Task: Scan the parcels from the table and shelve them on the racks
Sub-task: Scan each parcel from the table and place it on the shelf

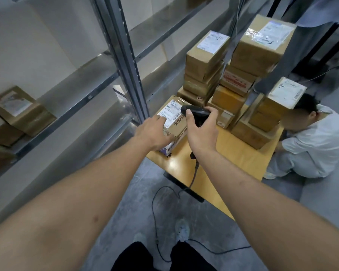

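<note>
A brown cardboard parcel [177,126] with a white shipping label lies at the near left corner of the wooden table [241,159]. My left hand [153,132] rests on its top, fingers lying on the label. My right hand [201,130] grips a black handheld scanner [194,112], whose head is just above the label's right end. The scanner's cable hangs off the table edge to the floor.
Several taped parcels are stacked at the table's back [205,61] and right [272,112]. A metal rack [125,61] stands to the left, with two parcels [18,112] on a shelf. A person in white [317,141] crouches right of the table. The cable [155,218] loops over the floor.
</note>
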{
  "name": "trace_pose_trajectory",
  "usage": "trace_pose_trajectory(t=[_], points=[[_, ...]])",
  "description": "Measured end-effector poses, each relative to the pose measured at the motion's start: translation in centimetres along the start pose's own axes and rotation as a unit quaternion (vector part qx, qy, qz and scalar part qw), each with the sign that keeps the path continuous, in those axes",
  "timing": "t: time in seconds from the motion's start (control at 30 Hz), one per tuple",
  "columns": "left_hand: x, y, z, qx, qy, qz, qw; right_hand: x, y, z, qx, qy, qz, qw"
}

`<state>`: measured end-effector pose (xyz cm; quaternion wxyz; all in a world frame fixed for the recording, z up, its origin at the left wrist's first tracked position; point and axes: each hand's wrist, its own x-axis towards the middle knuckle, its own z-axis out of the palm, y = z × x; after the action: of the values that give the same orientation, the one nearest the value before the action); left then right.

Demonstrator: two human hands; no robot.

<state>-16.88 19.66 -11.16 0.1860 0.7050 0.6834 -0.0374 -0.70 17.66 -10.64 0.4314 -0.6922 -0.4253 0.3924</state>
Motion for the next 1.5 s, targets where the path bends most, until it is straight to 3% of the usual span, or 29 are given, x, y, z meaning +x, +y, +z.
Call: trace_pose_trajectory(t=[0.43, 0.93, 1.5], points=[[5.1, 0.2, 3.2, -0.002, 0.001, -0.031, 1.000, 4.5, 2.8, 1.8, -0.013, -0.021, 0.032, 0.999], [7.3, -1.0, 4.9, -0.092, 0.006, -0.086, 0.992, 5.0, 3.7, 2.3, -0.018, -0.034, 0.031, 0.999], [-1.8, -9.2, -6.5, -0.023, 0.160, -0.085, 0.983, 0.1, -5.7, 5.7, -0.016, -0.159, -0.141, 0.977]])
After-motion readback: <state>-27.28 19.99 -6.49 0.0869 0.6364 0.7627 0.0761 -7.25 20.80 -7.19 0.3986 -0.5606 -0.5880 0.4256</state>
